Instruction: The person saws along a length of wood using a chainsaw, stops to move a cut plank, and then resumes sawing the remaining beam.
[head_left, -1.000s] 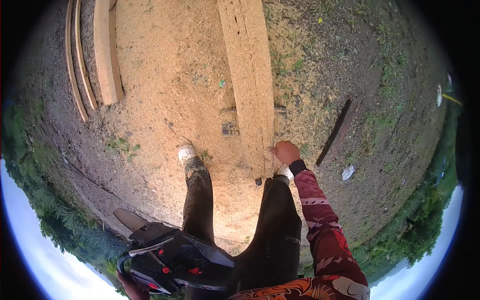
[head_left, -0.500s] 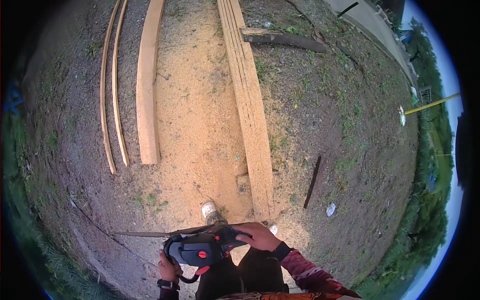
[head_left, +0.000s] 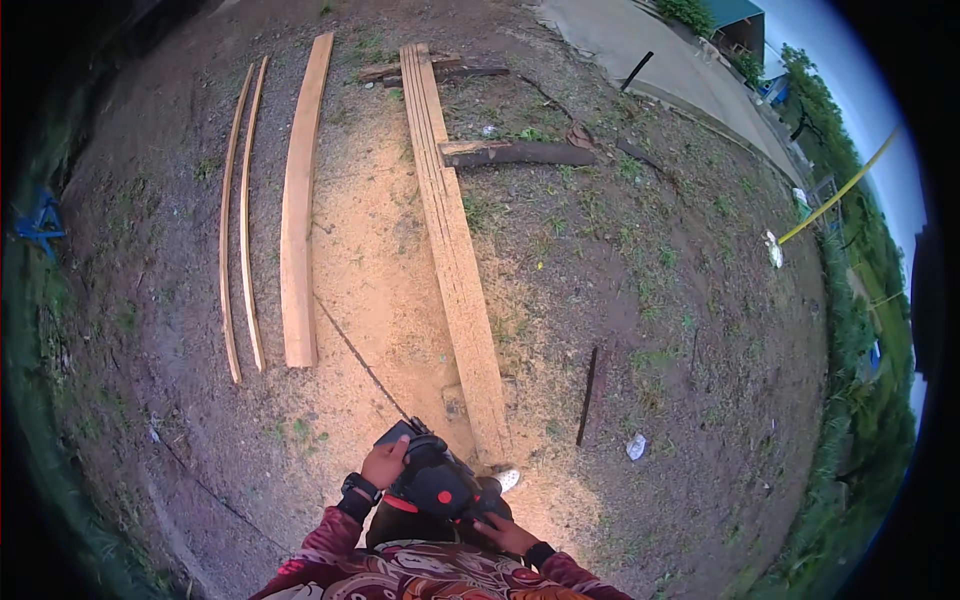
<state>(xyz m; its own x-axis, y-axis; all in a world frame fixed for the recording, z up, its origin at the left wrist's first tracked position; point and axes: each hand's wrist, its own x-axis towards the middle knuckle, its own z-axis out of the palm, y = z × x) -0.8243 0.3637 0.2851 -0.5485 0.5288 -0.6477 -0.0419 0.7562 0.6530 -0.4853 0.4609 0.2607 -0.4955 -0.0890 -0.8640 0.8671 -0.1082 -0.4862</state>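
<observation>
A black chainsaw point(head_left: 432, 482) with red parts is held low in front of my body. My left hand point(head_left: 385, 463) is closed around its front handle, and my right hand point(head_left: 510, 536) grips the rear handle. The thin guide bar point(head_left: 360, 358) points forward and to the left over the sawdust. Beyond and to the right of the saw lies a long timber beam point(head_left: 455, 270) with lengthwise slits along its far part. Its near end comes close to my white shoe point(head_left: 508, 480).
A thick plank point(head_left: 300, 230) and two thin strips point(head_left: 245, 220) lie to the left. A dark log point(head_left: 520, 153) and more wood point(head_left: 385, 72) touch the beam's far part. Sawdust point(head_left: 365, 240) covers the ground between plank and beam. A dark stick point(head_left: 587, 395) lies right.
The chainsaw has swung from pointing left to pointing forward-left. My left hand has moved up and to the right with it, my right hand down toward my body. The view has tilted up.
</observation>
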